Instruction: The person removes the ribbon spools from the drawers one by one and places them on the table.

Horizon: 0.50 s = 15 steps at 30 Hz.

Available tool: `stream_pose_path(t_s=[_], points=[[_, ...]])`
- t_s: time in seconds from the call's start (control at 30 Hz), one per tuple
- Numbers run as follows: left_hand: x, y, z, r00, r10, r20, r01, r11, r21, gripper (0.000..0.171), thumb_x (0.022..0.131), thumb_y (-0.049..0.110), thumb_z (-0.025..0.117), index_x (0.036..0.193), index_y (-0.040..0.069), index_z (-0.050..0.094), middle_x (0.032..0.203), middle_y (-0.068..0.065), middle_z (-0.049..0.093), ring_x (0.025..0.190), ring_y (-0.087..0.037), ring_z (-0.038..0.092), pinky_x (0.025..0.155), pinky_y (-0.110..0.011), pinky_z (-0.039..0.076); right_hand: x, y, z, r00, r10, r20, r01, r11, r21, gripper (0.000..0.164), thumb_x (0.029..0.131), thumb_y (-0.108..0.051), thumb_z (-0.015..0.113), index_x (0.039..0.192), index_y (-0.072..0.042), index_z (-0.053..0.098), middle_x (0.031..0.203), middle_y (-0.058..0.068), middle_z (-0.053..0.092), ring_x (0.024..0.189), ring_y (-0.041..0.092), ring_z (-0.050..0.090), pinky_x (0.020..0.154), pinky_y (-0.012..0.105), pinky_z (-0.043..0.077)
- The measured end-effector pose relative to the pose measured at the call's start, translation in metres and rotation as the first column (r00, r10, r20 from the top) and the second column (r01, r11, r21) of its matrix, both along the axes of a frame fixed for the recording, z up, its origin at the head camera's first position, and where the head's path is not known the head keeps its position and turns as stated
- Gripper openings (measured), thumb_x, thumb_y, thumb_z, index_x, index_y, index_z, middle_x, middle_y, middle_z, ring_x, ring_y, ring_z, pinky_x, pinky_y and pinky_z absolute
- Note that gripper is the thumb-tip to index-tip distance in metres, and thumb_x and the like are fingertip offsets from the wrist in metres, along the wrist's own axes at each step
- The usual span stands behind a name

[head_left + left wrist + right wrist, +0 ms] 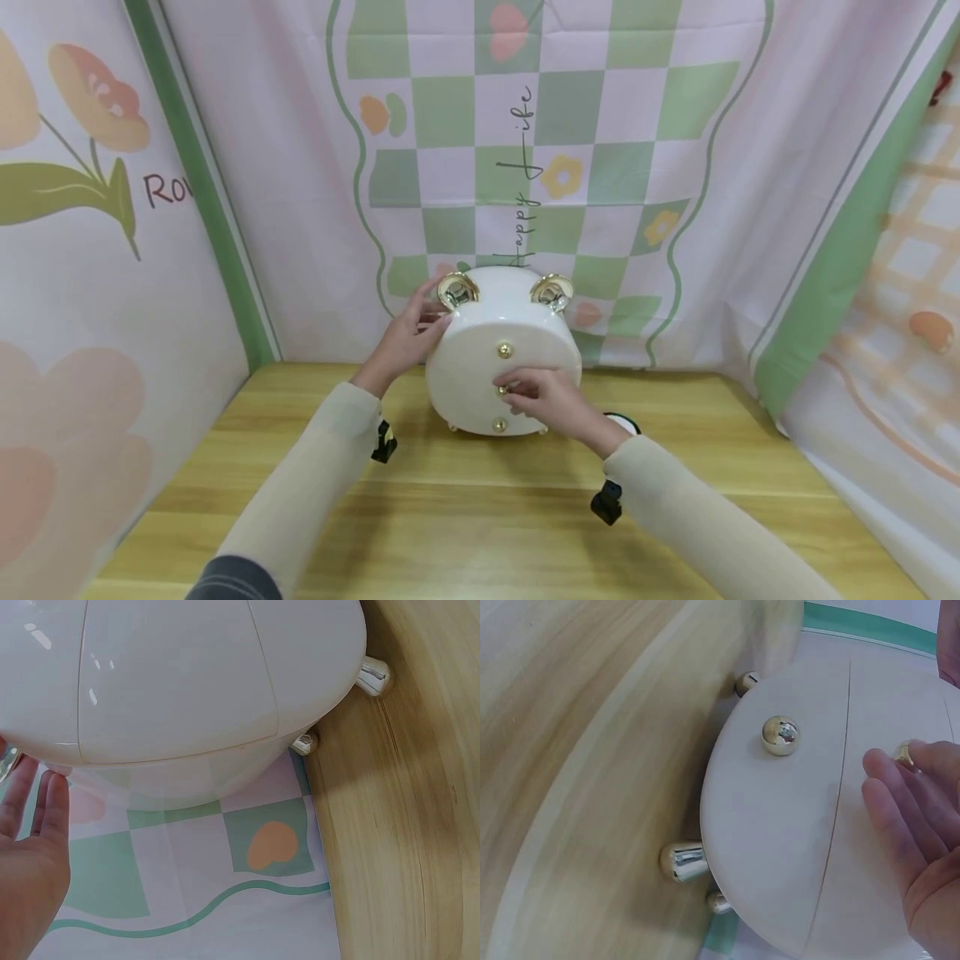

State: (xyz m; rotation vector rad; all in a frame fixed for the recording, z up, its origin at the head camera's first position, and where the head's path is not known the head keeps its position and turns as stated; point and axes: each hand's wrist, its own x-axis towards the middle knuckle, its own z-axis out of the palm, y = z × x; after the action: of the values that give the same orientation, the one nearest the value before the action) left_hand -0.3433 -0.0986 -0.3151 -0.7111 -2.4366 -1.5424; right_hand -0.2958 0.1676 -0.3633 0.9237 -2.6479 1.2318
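A white rounded drawer box [457, 375] with gold ears and small gold feet stands upright on the table. Three gold knobs run down its front. The right hand [547, 400] pinches the middle knob [905, 754] between thumb and fingers; the bottom knob [780, 736] shows below it. At the box's upper left, the left hand [412, 333] touches the side by the gold ear [458, 290]. Its fingers look fairly straight in the left wrist view, and their tips are partly hidden. The drawers look closed, with thin seams between them.
The wooden table [450, 517] extends in front of the box and to both sides. A patterned cloth [442, 108] hangs right behind it. Partly hidden by the right wrist is a white round thing [624, 423] with a dark rim.
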Motion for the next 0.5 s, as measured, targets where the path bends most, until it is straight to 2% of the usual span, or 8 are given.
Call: stream_pose_path(t_s=[0.23, 0.5], points=[[-0.0005, -0.0013, -0.0008, 1.0, 0.015, -0.002, -0.015, 1.0, -0.015, 0.066, 0.104, 0.033, 0.057, 0.157, 0.047, 0.02, 0.141, -0.013, 0.054, 0.123, -0.03, 0.056, 0.103, -0.048, 0.047, -0.0019, -0.0008, -0.003, 1.0, 0.002, -0.018, -0.003, 1.0, -0.024, 0.021, 0.095, -0.008, 0.07, 0.116, -0.008, 0.074, 0.102, 0.008, 0.073, 0.078, 0.015, 0.071, 0.069, 0.026, 0.059], [0.001, 0.0003, 0.0009, 1.0, 0.022, -0.001, -0.022, 1.0, -0.011, 0.066, 0.104, 0.031, 0.057, 0.157, 0.045, 0.021, 0.139, -0.014, 0.055, 0.122, -0.03, 0.056, 0.102, -0.046, 0.048, 0.0027, 0.0012, -0.0028, 1.0, 0.016, 0.012, -0.016, 1.0, -0.022, 0.023, 0.096, -0.009, 0.069, 0.119, -0.008, 0.072, 0.103, 0.007, 0.073, 0.079, 0.017, 0.071, 0.07, 0.027, 0.059]])
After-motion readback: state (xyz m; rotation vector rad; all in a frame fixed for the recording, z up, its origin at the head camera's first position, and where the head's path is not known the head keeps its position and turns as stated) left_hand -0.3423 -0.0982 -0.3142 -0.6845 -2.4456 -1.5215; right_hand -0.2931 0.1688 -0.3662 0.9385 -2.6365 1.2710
